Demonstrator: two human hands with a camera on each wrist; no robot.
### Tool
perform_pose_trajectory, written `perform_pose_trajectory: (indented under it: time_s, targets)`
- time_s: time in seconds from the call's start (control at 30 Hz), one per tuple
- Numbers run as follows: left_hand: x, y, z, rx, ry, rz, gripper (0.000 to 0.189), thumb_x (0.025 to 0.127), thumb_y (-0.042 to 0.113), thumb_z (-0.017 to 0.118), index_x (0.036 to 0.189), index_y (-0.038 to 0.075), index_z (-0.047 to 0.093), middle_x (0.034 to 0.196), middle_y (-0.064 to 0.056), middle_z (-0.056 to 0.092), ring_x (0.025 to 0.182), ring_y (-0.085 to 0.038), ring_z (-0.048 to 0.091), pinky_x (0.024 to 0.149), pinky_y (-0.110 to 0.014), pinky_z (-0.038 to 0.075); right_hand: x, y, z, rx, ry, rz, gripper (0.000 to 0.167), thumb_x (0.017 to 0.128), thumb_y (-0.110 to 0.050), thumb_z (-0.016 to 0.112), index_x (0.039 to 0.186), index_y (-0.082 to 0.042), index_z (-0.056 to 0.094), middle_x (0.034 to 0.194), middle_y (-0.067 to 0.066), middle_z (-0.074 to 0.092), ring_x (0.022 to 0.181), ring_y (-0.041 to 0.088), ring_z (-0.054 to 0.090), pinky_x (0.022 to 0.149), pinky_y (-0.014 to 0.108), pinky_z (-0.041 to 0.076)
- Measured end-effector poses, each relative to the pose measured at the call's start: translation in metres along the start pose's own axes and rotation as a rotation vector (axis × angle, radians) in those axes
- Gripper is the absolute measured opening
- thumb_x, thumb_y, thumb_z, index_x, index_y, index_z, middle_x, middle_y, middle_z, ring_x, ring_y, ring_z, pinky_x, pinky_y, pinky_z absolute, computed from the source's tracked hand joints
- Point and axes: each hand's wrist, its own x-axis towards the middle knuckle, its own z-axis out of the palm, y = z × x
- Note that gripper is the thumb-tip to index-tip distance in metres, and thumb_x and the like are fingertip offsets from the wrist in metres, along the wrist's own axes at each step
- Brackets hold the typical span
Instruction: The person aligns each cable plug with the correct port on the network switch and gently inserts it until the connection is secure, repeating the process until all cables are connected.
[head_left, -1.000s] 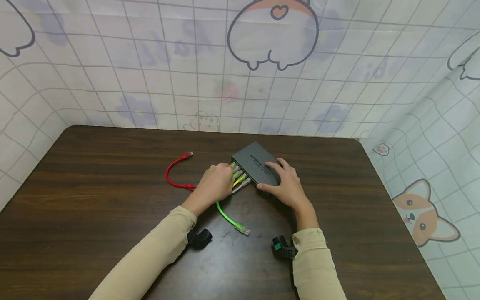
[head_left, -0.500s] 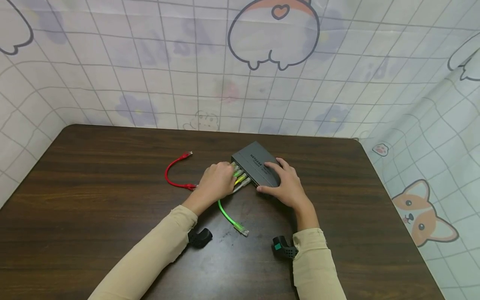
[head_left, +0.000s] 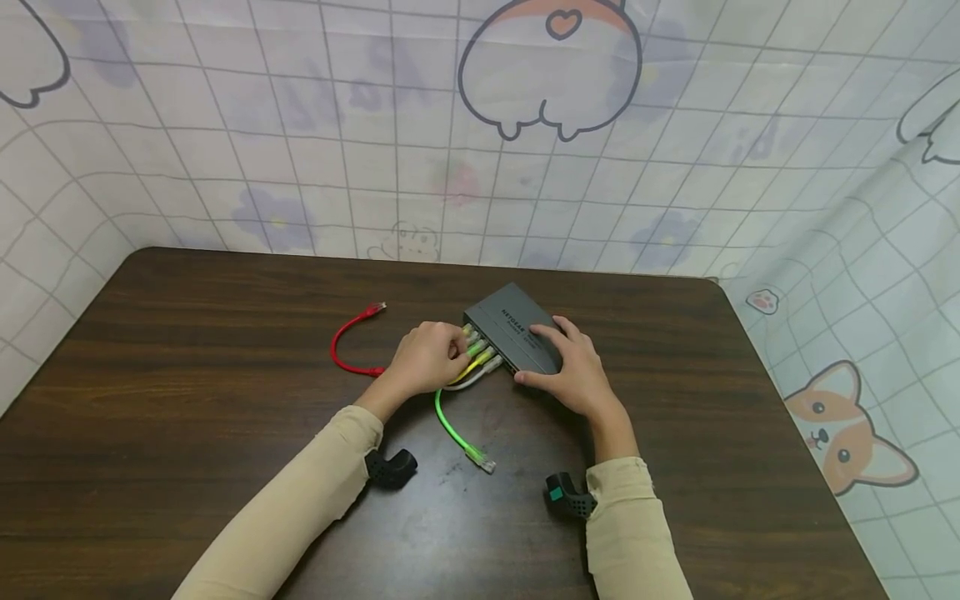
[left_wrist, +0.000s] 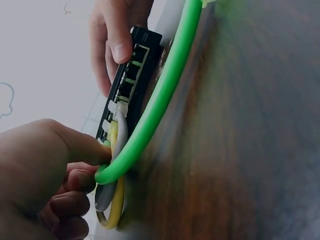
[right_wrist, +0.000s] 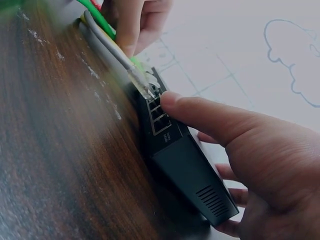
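A dark grey Netgear network switch (head_left: 504, 315) lies turned on the table, several cable plugs seated in its port side. My right hand (head_left: 572, 372) grips its near right end, the thumb (right_wrist: 172, 100) at the port edge and the fingers over the top and far side. My left hand (head_left: 426, 358) pinches the green network cable (left_wrist: 159, 100) near the switch, thumb and forefinger at its bend. That cable's loose end (head_left: 476, 455) lies toward me. The yellow cable (left_wrist: 118, 205) and grey-white cable (left_wrist: 121, 131) loop beside the left fingers. Several ports (left_wrist: 131, 71) near the right thumb hold no plug.
A short red network cable (head_left: 339, 340) lies curved left of the switch, one end behind my left hand. The brown table (head_left: 187, 433) ends at a curtain (head_left: 337, 150) at the back. Each wrist wears a black camera mount (head_left: 567, 496).
My left hand has drawn back slightly to the left, so more of the plugs and the yellow and white cables shows. The right hand and the switch have stayed put.
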Motion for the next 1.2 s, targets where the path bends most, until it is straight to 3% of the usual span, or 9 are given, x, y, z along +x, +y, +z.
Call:
perform_pose_trajectory:
  time_s: [0.37, 0.7, 1.0, 1.2]
  targets:
    - [0.002, -0.005, 0.004, -0.153, 0.033, -0.023, 0.017, 0.086, 0.012, 0.064, 0.069, 0.013, 0.063, 0.054, 0.006, 0.043, 0.051, -0.010, 0.040, 0.055, -0.025, 0.032, 0.000, 0.002, -0.002, 0.033, -0.009, -0.013, 0.068, 0.078, -0.044, 0.079, 0.139, -0.028, 0.052, 0.160, 0.009, 0.021, 0.143, 0.039, 0.024, 0.100, 0.060, 0.035]
    - [0.006, -0.004, 0.008, -0.156, 0.054, -0.035, 0.017, 0.085, 0.015, 0.068, 0.069, 0.014, 0.064, 0.052, 0.007, 0.041, 0.048, -0.010, 0.038, 0.051, -0.025, 0.028, 0.001, 0.003, -0.002, 0.036, 0.003, -0.023, 0.066, 0.077, -0.042, 0.079, 0.136, -0.028, 0.054, 0.160, 0.010, 0.022, 0.141, 0.040, 0.025, 0.099, 0.062, 0.034]
    - [0.005, -0.006, -0.002, -0.171, -0.047, -0.005, 0.013, 0.088, 0.020, 0.068, 0.076, 0.016, 0.066, 0.058, 0.006, 0.052, 0.051, -0.010, 0.046, 0.056, -0.026, 0.038, 0.000, 0.000, -0.001, 0.033, 0.009, 0.000, 0.070, 0.078, -0.043, 0.079, 0.140, -0.027, 0.050, 0.160, 0.010, 0.021, 0.140, 0.040, 0.025, 0.101, 0.065, 0.028]
    - [-0.005, -0.013, -0.017, -0.209, -0.134, 0.025, 0.008, 0.088, 0.021, 0.070, 0.090, 0.013, 0.068, 0.071, 0.003, 0.060, 0.059, -0.010, 0.051, 0.064, -0.027, 0.045, 0.000, -0.002, -0.001, 0.040, 0.003, -0.005, 0.070, 0.078, -0.043, 0.078, 0.140, -0.027, 0.050, 0.160, 0.011, 0.021, 0.141, 0.041, 0.024, 0.102, 0.065, 0.028]
